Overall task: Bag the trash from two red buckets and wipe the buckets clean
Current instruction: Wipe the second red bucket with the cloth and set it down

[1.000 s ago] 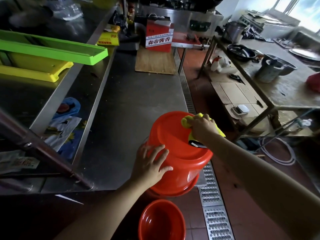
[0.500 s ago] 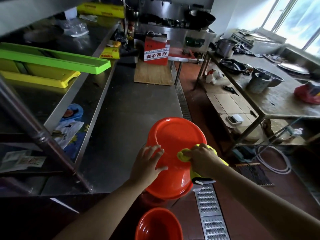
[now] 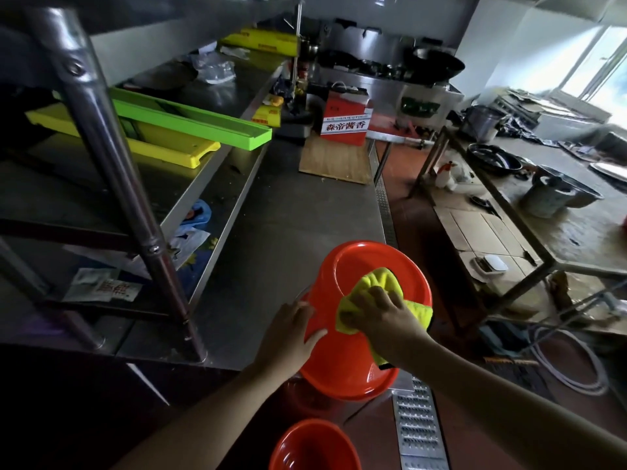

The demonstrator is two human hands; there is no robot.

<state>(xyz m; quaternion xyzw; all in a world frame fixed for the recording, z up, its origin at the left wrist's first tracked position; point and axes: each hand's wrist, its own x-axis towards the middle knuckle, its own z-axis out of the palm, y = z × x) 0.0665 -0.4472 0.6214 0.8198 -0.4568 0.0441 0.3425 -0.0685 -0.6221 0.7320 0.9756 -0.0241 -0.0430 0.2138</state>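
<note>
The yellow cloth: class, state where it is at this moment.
In the head view, lower centre-right, the yellow cloth lies under the right hand on the upturned red bucket's base.

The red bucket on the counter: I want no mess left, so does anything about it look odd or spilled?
No spill shows. The red bucket lies upturned at the counter edge, base up, left hand steadying it while the right hand wipes with the yellow cloth.
</note>
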